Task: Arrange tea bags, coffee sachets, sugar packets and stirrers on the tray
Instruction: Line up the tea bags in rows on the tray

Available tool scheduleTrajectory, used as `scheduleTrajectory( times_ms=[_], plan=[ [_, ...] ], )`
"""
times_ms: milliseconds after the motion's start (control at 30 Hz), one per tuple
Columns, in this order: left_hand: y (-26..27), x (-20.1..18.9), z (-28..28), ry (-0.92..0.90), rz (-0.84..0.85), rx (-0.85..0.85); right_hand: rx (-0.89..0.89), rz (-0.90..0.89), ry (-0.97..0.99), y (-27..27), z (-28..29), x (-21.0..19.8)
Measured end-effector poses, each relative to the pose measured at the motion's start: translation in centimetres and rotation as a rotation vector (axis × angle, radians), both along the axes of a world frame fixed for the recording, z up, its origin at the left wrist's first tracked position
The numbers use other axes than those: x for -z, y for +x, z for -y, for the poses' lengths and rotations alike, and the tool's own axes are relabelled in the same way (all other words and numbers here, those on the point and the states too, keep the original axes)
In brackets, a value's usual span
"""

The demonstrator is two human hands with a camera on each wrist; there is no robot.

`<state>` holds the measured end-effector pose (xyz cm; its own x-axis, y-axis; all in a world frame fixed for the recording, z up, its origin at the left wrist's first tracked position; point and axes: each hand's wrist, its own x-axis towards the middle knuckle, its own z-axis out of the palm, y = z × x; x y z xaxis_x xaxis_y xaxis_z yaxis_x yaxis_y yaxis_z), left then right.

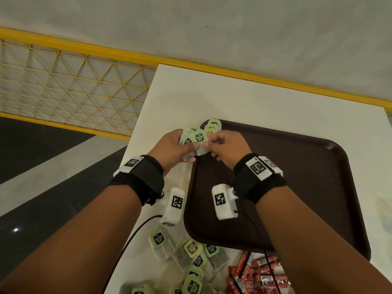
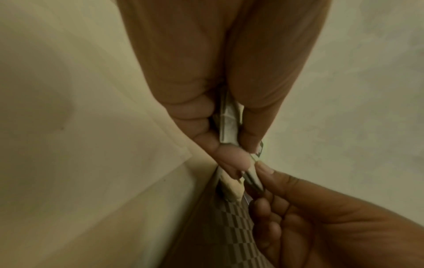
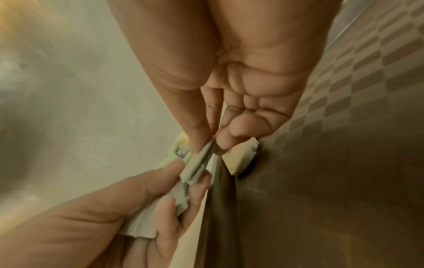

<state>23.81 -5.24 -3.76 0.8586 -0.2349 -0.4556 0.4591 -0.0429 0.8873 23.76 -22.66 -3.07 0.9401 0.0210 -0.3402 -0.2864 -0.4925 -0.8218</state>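
Tea bags (image 1: 196, 137), a small fanned stack, sit in both hands at the tray's (image 1: 307, 166) 11 o'clock corner, above the rim. Left hand (image 1: 172, 149) curls round the stack, thumb on top, fingers under. Right hand (image 1: 226, 148) pinches the leading bag's edge between thumb and forefinger; the other fingers are curled and hold nothing. One yellow-tagged bag (image 1: 212, 129) already lies on that corner.

Judgement: step is peeling single bags off the stack and laying them down. Do it well: pull one bag only, slide it sideways, keep strings from tangling, lay it flat beside the yellow-tagged one, tags up. Left grip firm but not crushing.

Loose tea bags (image 1: 191, 257) on the worktop (image 1: 233, 96) at 6 o'clock, red coffee sachets (image 1: 261, 272) at 5. Sugar and stirrers not in view.
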Motion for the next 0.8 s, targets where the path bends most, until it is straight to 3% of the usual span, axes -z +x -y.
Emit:
scheduleTrajectory(
  times_ms=[200, 500, 667, 800],
  plan=[
    [0.1, -0.3, -0.6, -0.094, -0.075, -0.167, 0.253, -0.097, 0.109, -0.4, 0.3, 1.3],
    [0.0, -0.4, -1.6, -0.248, -0.14, -0.202, 0.263, -0.1, -0.019, -0.4, 0.1, 1.5],
    [-0.4, -0.2, -1.3, -0.11, -0.034, -0.107, 0.277, 0.059, -0.148, -0.7, 0.2, 1.1],
    [-0.5, -0.2, -0.9, 0.023, 0.119, -0.061, 0.058, 0.069, -0.025, -1.0, -0.8, -0.7]
  ],
)
